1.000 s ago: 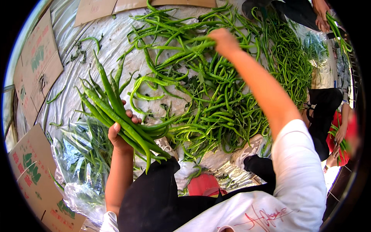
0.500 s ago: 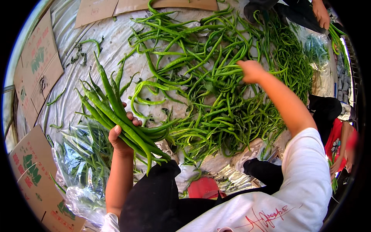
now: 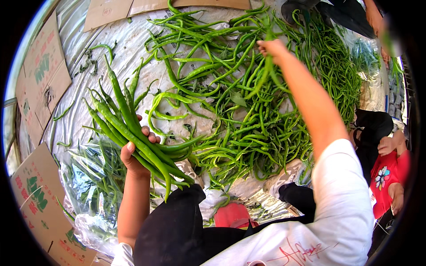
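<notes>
A thick bunch of long green chili peppers (image 3: 133, 125) is held in my left hand (image 3: 134, 165), its fingers wrapped round the middle. Tips fan out up and to the left, while the other ends reach down over my dark trouser leg. My right hand (image 3: 276, 49) is closed above the far part of a wide, tangled heap of green chili peppers (image 3: 255, 144). A few chili peppers (image 3: 267, 73), smeared by motion, dangle from its fingers.
A clear plastic bag (image 3: 91, 177) of peppers stands by my left forearm. Cardboard pieces (image 3: 49, 73) line the left and far edges of the plastic sheet (image 3: 128, 44). Below the heap is a red plastic thing (image 3: 233, 216). Other people (image 3: 385, 177) are at the right.
My right hand has moved up and slightly left over the heap, with chili peppers swinging from it. The left hand keeps its bunch almost still. People at the right have shifted.
</notes>
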The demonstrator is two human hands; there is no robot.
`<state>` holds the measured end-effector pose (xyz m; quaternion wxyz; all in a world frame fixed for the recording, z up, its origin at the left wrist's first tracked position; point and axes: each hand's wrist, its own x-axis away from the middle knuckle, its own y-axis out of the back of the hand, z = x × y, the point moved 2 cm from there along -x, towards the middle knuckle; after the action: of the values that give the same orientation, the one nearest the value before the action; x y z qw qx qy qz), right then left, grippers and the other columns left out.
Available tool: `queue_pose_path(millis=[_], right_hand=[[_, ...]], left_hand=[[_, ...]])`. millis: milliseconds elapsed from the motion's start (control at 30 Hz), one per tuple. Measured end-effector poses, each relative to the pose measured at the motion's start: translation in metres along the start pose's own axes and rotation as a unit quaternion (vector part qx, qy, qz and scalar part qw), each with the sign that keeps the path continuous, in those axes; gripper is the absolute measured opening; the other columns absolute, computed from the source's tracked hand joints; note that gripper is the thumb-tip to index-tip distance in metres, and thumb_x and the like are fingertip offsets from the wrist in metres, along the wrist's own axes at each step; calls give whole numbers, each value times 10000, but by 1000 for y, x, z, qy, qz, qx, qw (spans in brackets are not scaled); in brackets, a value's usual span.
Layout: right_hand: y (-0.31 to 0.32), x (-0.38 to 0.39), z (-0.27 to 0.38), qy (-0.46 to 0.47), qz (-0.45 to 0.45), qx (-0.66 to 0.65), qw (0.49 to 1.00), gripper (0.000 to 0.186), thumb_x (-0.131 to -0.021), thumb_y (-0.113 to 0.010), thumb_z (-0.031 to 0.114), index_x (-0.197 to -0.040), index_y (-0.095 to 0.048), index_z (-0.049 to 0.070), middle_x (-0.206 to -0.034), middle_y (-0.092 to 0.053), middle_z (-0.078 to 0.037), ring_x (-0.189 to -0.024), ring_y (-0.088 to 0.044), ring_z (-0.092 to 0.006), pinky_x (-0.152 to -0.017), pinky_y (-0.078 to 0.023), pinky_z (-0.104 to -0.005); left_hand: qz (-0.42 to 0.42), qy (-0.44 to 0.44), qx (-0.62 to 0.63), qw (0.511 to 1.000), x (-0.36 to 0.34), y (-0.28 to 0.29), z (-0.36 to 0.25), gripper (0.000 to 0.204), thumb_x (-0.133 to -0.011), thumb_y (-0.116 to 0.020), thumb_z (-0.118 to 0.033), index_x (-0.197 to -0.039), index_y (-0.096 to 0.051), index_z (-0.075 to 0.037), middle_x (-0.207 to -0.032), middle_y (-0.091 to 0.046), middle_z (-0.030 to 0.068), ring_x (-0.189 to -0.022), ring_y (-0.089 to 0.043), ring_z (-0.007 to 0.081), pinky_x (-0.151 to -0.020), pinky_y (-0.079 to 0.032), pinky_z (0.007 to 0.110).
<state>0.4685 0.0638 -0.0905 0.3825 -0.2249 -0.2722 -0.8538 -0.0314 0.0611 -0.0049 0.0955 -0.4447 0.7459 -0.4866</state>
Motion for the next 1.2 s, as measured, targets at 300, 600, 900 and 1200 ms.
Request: queue_pose_path(millis=[300, 600, 900, 1200], right_hand=[[-25, -19, -29, 11, -144, 25, 989, 267, -833, -665, 259, -883, -618, 0, -672, -620, -60, -521, -516, -149, -538, -429, -320], [-20, 96, 79, 404, -25, 545, 734, 287, -723, -703, 130, -988, -612, 66, -863, -650, -157, -795, -643, -323, -691, -508, -424], [-202, 84, -41, 443, 84, 597, 664, 154, -737, -618, 37, -887, -653, 47, -903, -655, -151, -878, -650, -320, -756, -539, -406], [-51, 152, 52, 184, 491, 548, 652, 273, -707, -776, 255, -872, -674, 63, -795, -672, -61, -766, -635, -186, -702, -492, -336]], left_hand=[[-45, 8, -12, 999, 4, 9, -4, 810, -726, -682, -306, -1387, -296, -41, -975, -551, 62, -874, -582, 191, -860, -490, 362], [-25, -6, -12, 1000, -1, 4, -13, 771, -743, -664, -284, -1367, -308, -5, -985, -554, 85, -869, -589, 202, -858, -493, 382], [-2, -7, -9, 1000, -5, -1, -5, 775, -737, -652, -286, -1371, -300, -14, -973, -560, 80, -881, -593, 205, -859, -497, 392], [-17, -26, 23, 999, 5, 12, -18, 776, -747, -660, -290, -1376, -302, -11, -997, -552, 81, -883, -588, 202, -870, -496, 391]])
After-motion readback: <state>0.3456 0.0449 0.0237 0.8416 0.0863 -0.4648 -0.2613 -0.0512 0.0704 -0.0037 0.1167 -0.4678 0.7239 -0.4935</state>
